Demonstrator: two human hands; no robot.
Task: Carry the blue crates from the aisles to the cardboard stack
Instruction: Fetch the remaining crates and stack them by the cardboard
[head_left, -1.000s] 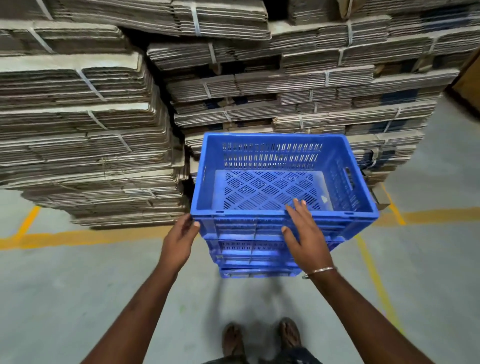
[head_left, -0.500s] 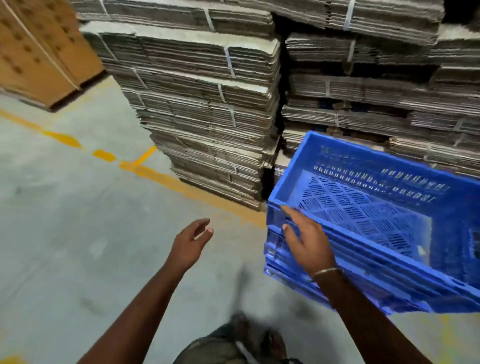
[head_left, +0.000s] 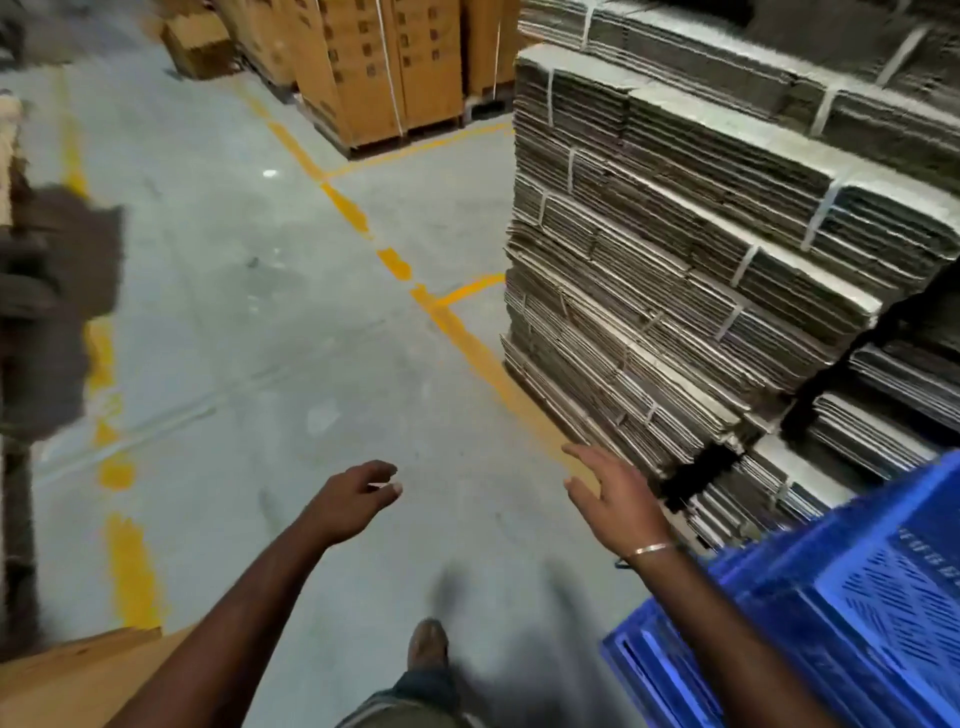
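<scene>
At the lower right of the frame sit the blue crates (head_left: 831, 613) — stacked on the floor (head_left: 270, 322) just beside the cardboard stack (head_left: 701, 270), which fills the right side and upper right. At least two crates show, one on another; the frame edge cuts off the rest, so the exact count is unclear. Both hands are free and hold nothing. The left hand (head_left: 353, 496) hangs at lower centre with fingers loosely curled, well apart from the crates. The right hand (head_left: 615, 499) is spread wide, fingers straight, its forearm crossing in front of the crates' near corner (a bangle (head_left: 649, 549) circles the wrist). The crates lie to the right of and behind both hands, nearer the right one, their long edge running up toward the right edge. This load looks delivered — the next move probably heads back along the yellow floor lines (head_left: 363, 218) toward the aisles at upper left.
</scene>
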